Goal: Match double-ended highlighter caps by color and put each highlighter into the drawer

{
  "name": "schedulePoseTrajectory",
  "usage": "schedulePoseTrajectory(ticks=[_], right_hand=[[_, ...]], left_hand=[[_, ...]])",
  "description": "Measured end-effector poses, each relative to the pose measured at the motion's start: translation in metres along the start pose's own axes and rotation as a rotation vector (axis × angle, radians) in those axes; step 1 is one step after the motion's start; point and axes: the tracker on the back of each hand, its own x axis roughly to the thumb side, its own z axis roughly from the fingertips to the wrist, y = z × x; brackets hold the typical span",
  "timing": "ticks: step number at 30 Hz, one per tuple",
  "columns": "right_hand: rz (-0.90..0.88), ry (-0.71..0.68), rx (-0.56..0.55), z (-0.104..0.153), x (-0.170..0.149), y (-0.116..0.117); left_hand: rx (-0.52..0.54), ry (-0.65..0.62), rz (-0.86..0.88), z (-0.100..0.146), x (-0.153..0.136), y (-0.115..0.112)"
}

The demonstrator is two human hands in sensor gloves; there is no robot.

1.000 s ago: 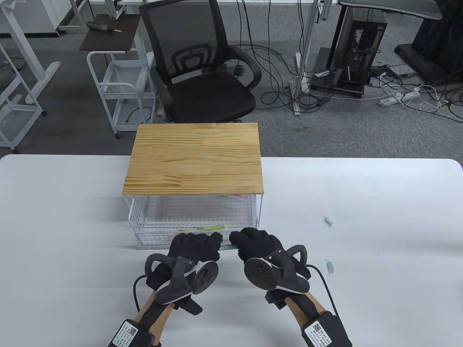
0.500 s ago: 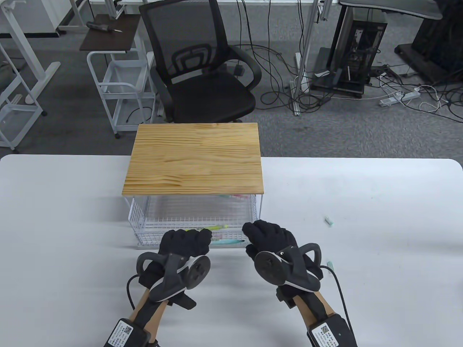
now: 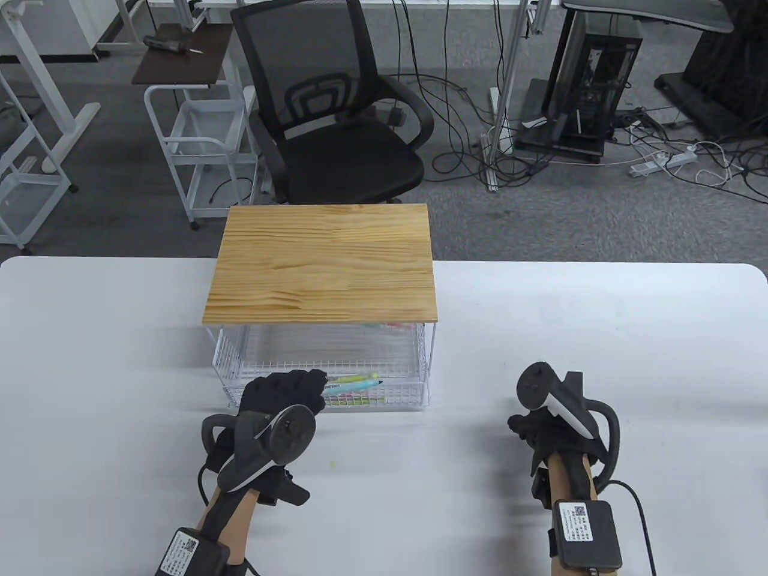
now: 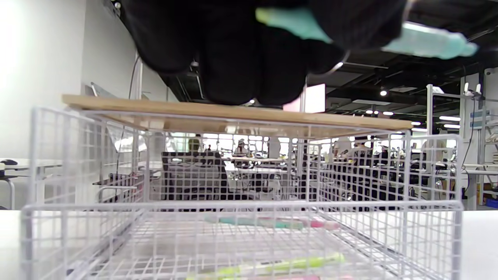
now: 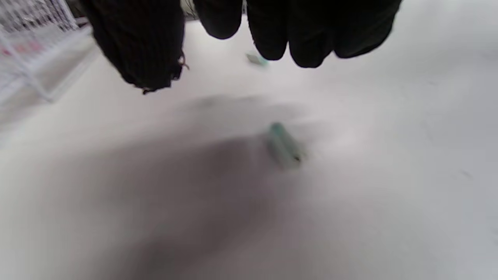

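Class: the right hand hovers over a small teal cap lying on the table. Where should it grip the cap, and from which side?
Pinch the cap across its long sides, coming from above: it lies flat on the table, right hand just over it.

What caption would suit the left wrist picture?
Gloved left hand holds a teal highlighter above the open wire drawer, where other highlighters already lie.

No text, brand or number can be read. The white label [image 3: 183,549] on the left forearm unit and the white label [image 3: 577,521] on the right forearm unit each carry a small square code and printed lines, but the print is too small to make out.
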Motion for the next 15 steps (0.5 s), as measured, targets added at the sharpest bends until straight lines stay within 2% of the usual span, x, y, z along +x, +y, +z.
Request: schedulePoseTrajectory(ticks=[3, 6, 15], right_hand=[[0.028, 0.085, 0.057, -0.012, -0.015, 0.013], [0.047, 0.106, 0.090, -0.017, -0.021, 0.019], [0.135, 0.138, 0.089, -0.021, -0.015, 0.025]], left_hand=[[-0.008, -0.003, 0.014, 0.000, 0.000, 0.000], [-0.007, -0.006, 0.020, 0.000, -0.001, 0.000], [-0.016, -0.018, 0.005, 0.000, 0.002, -0.003]])
